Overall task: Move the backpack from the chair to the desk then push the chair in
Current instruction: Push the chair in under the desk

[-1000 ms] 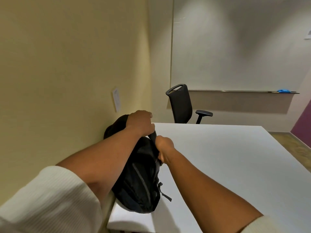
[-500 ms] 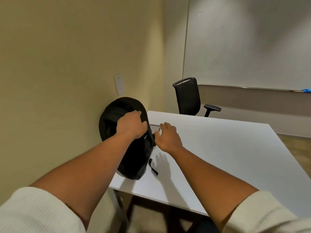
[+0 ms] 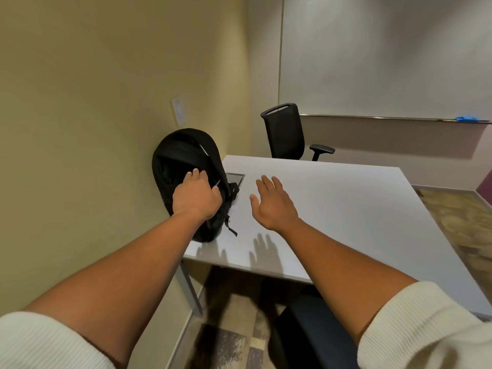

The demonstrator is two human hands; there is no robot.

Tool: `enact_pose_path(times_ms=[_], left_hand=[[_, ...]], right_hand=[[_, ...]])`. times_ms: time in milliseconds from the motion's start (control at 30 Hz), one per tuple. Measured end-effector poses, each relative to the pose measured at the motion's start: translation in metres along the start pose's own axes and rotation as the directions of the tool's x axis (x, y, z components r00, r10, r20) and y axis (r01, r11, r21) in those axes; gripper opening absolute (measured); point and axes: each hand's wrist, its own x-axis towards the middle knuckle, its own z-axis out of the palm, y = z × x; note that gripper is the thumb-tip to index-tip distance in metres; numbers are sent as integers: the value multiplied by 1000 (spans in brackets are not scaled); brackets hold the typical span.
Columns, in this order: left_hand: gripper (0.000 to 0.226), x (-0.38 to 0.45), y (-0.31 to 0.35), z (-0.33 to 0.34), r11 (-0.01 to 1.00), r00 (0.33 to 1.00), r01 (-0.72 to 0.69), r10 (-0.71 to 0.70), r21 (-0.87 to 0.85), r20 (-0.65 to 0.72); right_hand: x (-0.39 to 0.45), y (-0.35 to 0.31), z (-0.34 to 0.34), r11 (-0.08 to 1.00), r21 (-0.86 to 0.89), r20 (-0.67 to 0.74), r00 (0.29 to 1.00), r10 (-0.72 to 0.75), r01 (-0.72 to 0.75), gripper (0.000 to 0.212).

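Both hands are letting go: I'm resting my left hand (image 3: 196, 199), fingers loose, on the backpack (image 3: 186, 179) leaning upright against the wall on the surface (image 3: 332, 209), steadying it; my right hand (image 3: 271, 206) is hovering spread and empty.

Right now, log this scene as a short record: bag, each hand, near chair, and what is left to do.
backpack: black, upright on the left corner of the desk, against the wall
left hand: on the backpack's side, fingers loosely curled, no clear grip
right hand: open, fingers spread, above the desk, holding nothing
near chair: dark seat at the bottom edge, not pushed under the desk
far chair: behind the desk's far side
left to do: push the near chair in
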Motion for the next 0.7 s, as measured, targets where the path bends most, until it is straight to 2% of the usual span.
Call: enact_pose_path(times_ms=[300, 533, 700], left_hand=[[55, -96, 39, 4, 998, 999, -19, 17, 55, 39], [53, -144, 90, 3, 996, 999, -27, 24, 79, 38], [51, -178, 134, 7, 995, 1000, -9, 7, 96, 22]], right_hand=[[-105, 20, -28, 1000, -21, 1, 1000, 7, -7, 58], [-153, 58, -63, 999, 46, -34, 999, 19, -18, 59], [-182, 97, -89, 1000, 27, -21, 1000, -15, 16, 58]])
